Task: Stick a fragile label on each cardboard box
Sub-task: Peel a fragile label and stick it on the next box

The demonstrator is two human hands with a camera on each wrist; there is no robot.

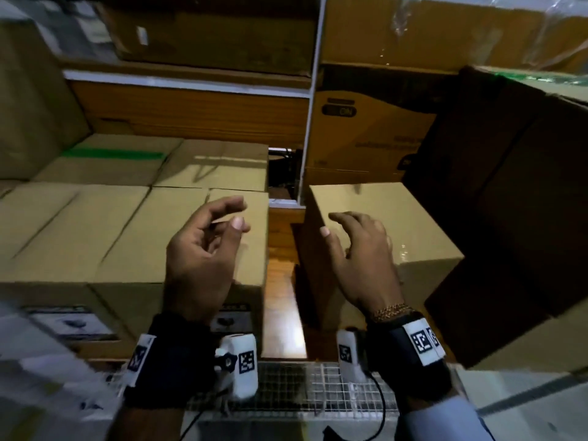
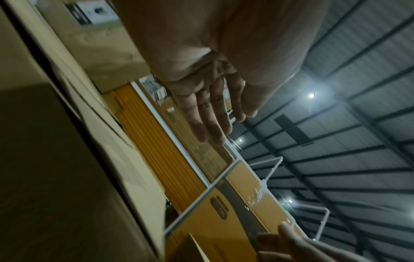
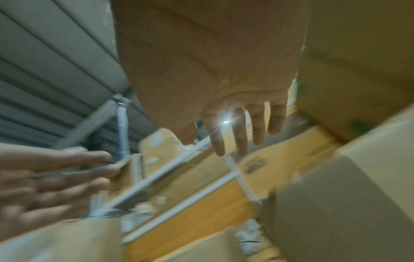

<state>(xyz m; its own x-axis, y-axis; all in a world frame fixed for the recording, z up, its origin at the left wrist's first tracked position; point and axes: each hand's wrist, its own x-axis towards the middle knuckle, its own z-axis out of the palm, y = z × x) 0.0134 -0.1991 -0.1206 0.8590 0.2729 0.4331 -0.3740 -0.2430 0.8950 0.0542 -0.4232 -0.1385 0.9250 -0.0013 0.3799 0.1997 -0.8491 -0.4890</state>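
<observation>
Both hands are hovering empty over the shelf: left hand, fingers loosely curled, above a cardboard box; right hand, fingers relaxed and spread, above another box.

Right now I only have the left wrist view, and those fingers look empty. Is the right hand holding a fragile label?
Observer: No. In the head view the right hand is palm down with its fingers spread and nothing in them.
Operator: Where is it?
Observer: Over the near left part of the right-hand box. I cannot tell whether it touches the box.
Operator: Any label on that box's top?
Observer: None shows on the part the head view sees.
Operator: And where is my left hand?
Observer: The left hand is over the front box of the left-hand group, loosely curled.
</observation>
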